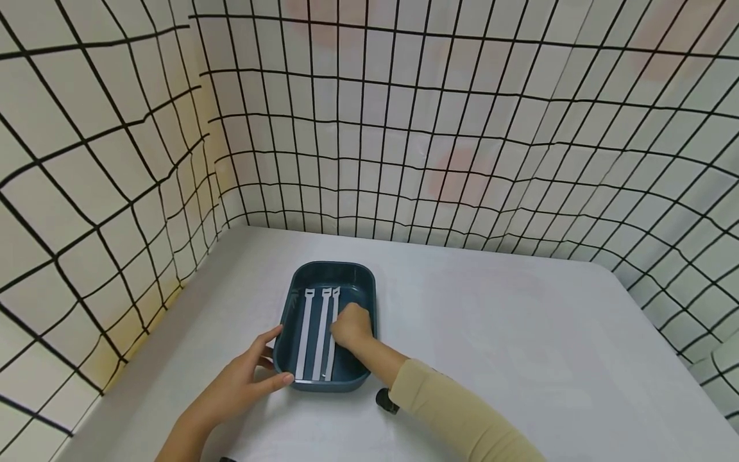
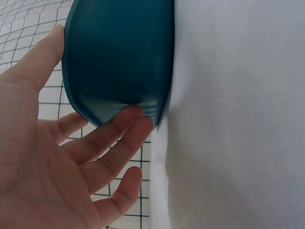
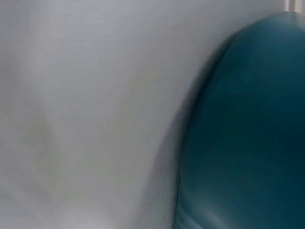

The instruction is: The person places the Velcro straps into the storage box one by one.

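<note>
A dark teal tray (image 1: pixel 323 386) with rounded corners sits on the white surface. Three white straps that look like cable ties lie lengthwise in it: a left one (image 1: pixel 304 333), a middle one (image 1: pixel 321 333) and a right one (image 1: pixel 330 359). My left hand (image 1: pixel 242 378) touches the tray's near left corner, thumb at the near rim and fingers loosely spread along the side; the left wrist view shows fingertips against the outer wall. Inside the tray, my right hand (image 1: pixel 353 326) has curled fingers at the right cable tie. Its fingertips are hidden, and the right wrist view misses the hand.
A black wire grid (image 1: pixel 369 122) with pale sheeting behind it walls the back and both sides. White covering (image 1: pixel 491 321) spreads over the table to the right of the tray. By my right cuff is a small black object (image 1: pixel 386 401).
</note>
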{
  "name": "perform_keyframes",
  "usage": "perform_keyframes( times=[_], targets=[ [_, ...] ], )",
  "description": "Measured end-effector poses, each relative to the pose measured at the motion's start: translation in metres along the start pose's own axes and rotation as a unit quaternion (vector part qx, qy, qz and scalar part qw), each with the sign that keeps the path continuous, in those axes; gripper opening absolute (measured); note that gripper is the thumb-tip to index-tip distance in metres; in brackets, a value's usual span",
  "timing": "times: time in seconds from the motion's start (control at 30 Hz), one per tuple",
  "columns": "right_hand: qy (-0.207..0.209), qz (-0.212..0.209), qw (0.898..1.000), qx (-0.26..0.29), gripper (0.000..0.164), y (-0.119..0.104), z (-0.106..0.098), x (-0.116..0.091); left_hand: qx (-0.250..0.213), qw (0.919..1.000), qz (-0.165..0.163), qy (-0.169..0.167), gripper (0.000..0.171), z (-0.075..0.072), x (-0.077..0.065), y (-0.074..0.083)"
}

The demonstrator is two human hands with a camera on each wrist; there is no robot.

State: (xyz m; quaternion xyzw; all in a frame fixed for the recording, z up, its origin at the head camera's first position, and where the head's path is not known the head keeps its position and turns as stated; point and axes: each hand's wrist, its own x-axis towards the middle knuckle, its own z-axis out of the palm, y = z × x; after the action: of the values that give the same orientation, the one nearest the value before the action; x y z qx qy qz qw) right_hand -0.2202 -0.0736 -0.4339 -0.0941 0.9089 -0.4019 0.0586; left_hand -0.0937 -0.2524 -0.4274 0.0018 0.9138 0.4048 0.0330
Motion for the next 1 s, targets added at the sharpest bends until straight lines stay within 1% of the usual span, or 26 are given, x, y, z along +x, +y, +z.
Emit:
perform_keyframes(
  times=[0.17,0.57,0.7,0.87,0.93,1.0],
  targets=[
    [-0.001,0.003,1.0,-0.01,0.044,-0.0003,0.0001,-0.0013,-0.002,1.0,0.005,-0.002,0.087,-0.0002,0.0002,-0.0005],
    [0.001,0.002,1.0,-0.021,0.04,-0.0024,-0.0027,-0.0028,-0.001,1.0,-0.003,0.003,0.088,0.0007,0.0008,0.0024],
    [0.007,0.002,1.0,-0.02,0.034,-0.0024,-0.0013,-0.0024,-0.001,1.0,-0.002,0.004,0.088,0.0005,0.0007,0.0025],
    [0.024,-0.027,0.999,-0.018,0.011,-0.0022,-0.0002,-0.0023,-0.001,1.0,-0.003,0.004,0.088,0.0002,-0.0001,0.0021],
    [0.031,-0.046,0.998,-0.004,0.009,-0.0033,-0.0014,-0.0026,0.0,1.0,-0.004,0.003,0.088,0.0,-0.0001,0.0018],
    [0.046,-0.074,0.996,0.02,0.011,-0.0042,-0.0044,-0.0025,-0.001,1.0,-0.005,0.002,0.088,-0.0003,0.0001,0.0015]
  ],
)
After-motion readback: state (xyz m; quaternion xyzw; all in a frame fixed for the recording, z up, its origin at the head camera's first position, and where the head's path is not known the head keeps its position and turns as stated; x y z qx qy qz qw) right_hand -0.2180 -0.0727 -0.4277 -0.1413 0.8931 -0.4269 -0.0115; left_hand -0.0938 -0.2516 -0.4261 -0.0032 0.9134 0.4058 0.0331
